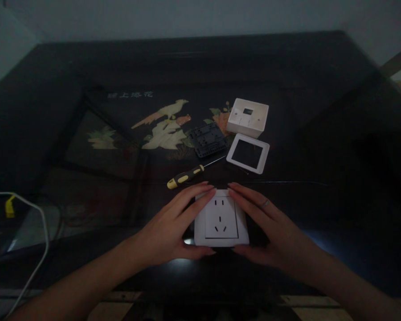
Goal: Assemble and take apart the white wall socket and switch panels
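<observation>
A white socket panel (220, 223) with five slots faces up near the table's front edge. My left hand (175, 225) grips its left side, fingers on the top edge and thumb at the bottom edge. On the right side my right hand (265, 227), with a ring on one finger, holds it the same way. Beyond the hands lies a yellow and black screwdriver (186, 177), its shaft pointing right. A dark plastic plate (209, 140) rests behind it. To the right are a white square frame (263, 155) and an open white box (263, 118).
The dark glossy tabletop (87, 67) bears a bird-and-flower picture (165, 133). A white cable (46, 236) with a yellow tag (10, 207) curves along the left side. A thin dark piece lies just below the white frame.
</observation>
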`<control>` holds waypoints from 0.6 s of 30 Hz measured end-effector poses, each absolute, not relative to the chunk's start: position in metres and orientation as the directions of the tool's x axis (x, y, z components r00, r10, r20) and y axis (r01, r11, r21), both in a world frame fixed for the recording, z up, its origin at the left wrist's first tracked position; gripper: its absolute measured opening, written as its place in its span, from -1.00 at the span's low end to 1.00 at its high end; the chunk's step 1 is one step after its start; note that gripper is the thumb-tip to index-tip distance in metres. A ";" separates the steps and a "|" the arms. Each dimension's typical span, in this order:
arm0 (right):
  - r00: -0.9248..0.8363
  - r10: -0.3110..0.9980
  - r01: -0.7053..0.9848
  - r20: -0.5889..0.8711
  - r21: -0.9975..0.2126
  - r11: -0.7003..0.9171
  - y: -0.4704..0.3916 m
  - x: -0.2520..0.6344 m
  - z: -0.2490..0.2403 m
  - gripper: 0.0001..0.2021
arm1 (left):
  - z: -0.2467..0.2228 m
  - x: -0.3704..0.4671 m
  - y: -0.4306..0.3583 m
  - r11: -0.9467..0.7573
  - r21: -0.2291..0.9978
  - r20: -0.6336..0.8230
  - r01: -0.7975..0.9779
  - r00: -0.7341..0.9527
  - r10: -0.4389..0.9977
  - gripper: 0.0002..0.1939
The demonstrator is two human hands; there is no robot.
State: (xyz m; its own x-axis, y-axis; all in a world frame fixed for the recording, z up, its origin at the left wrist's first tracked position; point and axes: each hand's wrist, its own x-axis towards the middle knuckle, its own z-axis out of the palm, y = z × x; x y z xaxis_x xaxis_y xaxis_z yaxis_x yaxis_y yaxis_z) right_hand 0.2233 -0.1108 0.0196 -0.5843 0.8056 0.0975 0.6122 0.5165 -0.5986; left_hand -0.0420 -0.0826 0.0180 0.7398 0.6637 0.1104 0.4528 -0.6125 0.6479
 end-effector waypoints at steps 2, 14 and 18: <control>-0.581 0.809 0.612 0.086 -0.609 0.504 -0.111 0.223 0.020 -0.06 | 0.018 -0.042 -0.083 -0.590 0.667 0.096 0.455 0.733 0.673 0.10; -0.544 0.838 0.624 0.030 -0.654 0.429 -0.113 0.224 0.022 -0.05 | 0.015 -0.044 -0.084 -0.493 0.747 0.037 0.446 0.713 0.700 0.10; -0.537 0.843 0.624 0.008 -0.669 0.404 -0.113 0.225 0.022 -0.04 | 0.013 -0.044 -0.084 -0.476 0.755 0.020 0.451 0.710 0.704 0.07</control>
State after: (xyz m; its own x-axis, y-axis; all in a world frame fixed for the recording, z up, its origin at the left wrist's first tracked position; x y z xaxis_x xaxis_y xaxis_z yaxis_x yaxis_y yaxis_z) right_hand 0.2248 -0.1135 0.0217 -0.5372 0.8434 0.0083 0.6242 0.4042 -0.6686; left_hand -0.0443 -0.0843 0.0133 0.7096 0.7043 0.0205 0.4510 -0.4764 0.7547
